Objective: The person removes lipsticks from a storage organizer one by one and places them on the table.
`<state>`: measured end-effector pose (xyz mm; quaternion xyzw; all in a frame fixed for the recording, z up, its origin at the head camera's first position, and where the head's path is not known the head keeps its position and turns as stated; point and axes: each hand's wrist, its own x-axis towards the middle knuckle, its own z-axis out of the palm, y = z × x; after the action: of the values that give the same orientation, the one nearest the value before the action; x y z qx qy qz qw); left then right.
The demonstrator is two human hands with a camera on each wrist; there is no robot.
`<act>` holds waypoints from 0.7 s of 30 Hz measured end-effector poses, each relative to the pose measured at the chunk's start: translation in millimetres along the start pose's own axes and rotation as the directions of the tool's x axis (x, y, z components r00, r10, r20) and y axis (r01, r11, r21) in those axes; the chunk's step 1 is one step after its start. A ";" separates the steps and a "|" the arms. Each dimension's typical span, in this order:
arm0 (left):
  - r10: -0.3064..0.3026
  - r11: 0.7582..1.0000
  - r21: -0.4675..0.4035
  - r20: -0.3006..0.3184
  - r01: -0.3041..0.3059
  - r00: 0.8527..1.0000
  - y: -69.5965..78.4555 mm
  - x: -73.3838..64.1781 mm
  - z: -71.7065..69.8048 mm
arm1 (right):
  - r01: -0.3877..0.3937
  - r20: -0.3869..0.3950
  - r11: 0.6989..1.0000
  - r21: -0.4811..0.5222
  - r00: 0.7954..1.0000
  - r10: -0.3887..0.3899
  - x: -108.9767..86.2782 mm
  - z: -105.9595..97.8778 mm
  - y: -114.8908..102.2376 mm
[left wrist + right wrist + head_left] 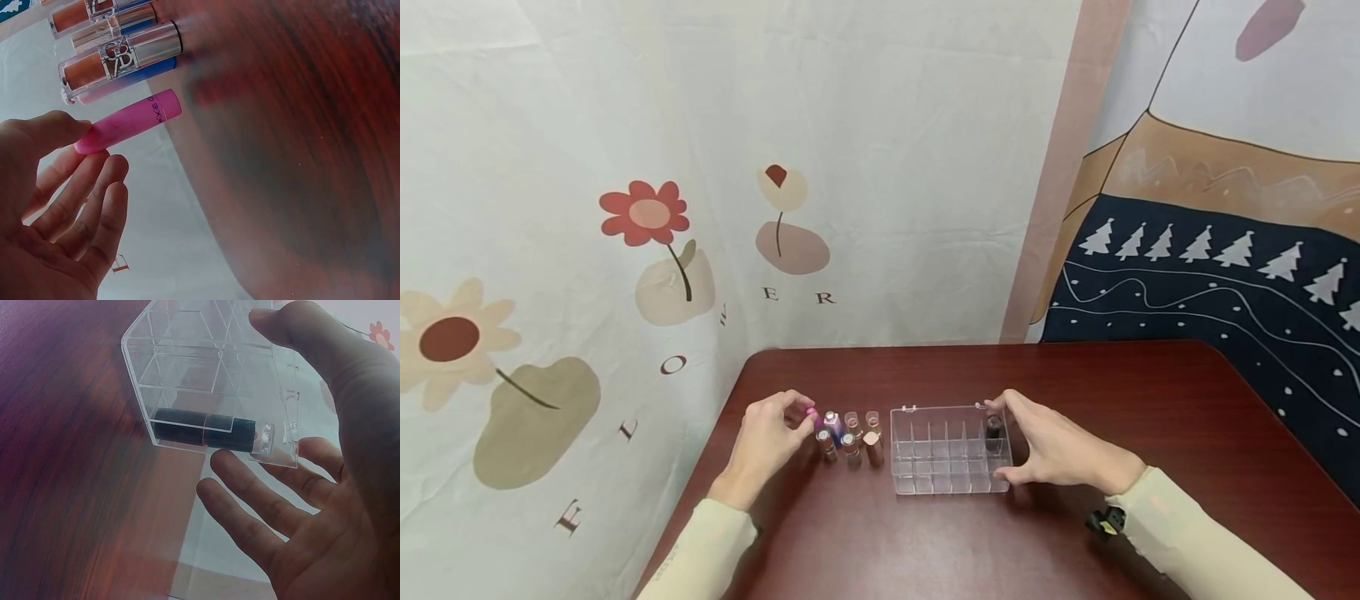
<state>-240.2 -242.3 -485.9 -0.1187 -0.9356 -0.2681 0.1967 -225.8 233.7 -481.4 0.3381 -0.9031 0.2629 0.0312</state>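
Between thumb and fingertips, my left hand [766, 437] pinches a pink lipstick tube [134, 125] by one end; dark lettering shows near its other end. This hand is at the left end of a group of lip glosses [852, 448] standing in two rows on the table. A clear compartment box [951, 484] stands right of them. My right hand [1056, 442] spans the box's right end and holds it, thumb at the near corner, fingers at the far one. Inside, a black lipstick tube [206, 429] stands in the far right compartment.
The reddish-brown table [955, 550] has its far edge against a pale printed cloth [880, 167]. Darker cloth with white trees [1206, 275] hangs at the right. A dark wrist device [1107, 522] is by the right cuff.
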 end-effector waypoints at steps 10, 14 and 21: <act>-0.015 1.000 0.004 0.027 0.015 1.000 -0.8 -2.2 1.8 | -0.005 0.002 1.000 -0.002 1.000 0.005 -0.3 0.3 0.5; -0.016 1.000 0.002 0.030 0.016 0.999 -1.8 -2.4 2.7 | -0.004 0.000 1.000 -0.007 1.000 0.004 -0.3 0.3 0.3; -0.012 1.000 0.002 0.036 0.012 0.999 -1.0 -1.8 2.2 | -0.002 0.002 1.000 -0.007 1.000 0.002 0.0 0.1 0.1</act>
<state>-239.6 -242.1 -488.9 -0.1179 -0.9399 -0.2662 0.1784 -225.9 233.7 -481.4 0.3373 -0.9044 0.2593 0.0313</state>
